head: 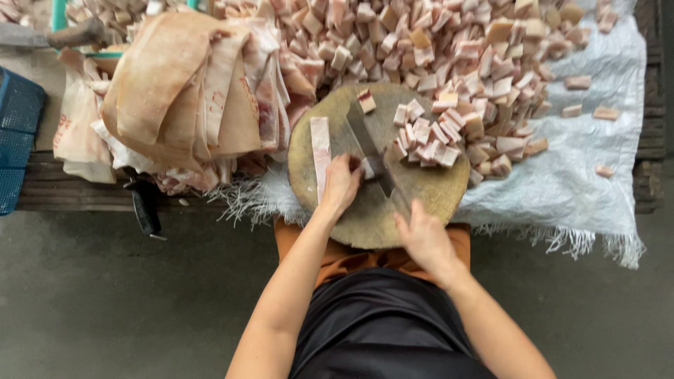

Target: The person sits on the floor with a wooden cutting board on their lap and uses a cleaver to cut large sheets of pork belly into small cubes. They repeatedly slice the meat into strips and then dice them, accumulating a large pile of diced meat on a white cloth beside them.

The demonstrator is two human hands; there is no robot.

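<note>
The handle of the cleaver (372, 151) is hidden inside the right hand (423, 235), which is closed around it at the near edge of the round wooden chopping block (365, 217); only the grey blade is seen, running away from the person across the middle of the block. The piece under the left hand (340, 184) is mostly covered: the fingers are curled down on it just beside the blade, and its shape cannot be made out. A long pale strip of pork (320, 151), pinkish with a white fatty band, is laid lengthwise on the block to the left of that hand. Small cut cubes (425, 137) of the same pink and white meat are gathered on the block's right side, and a far larger heap of cubes (435, 42) is spread beyond it on a white woven sheet (590, 168), cut off by the top edge. Folded slabs of skin (182, 91) are stacked at the left on the worktop (49, 186).
</note>
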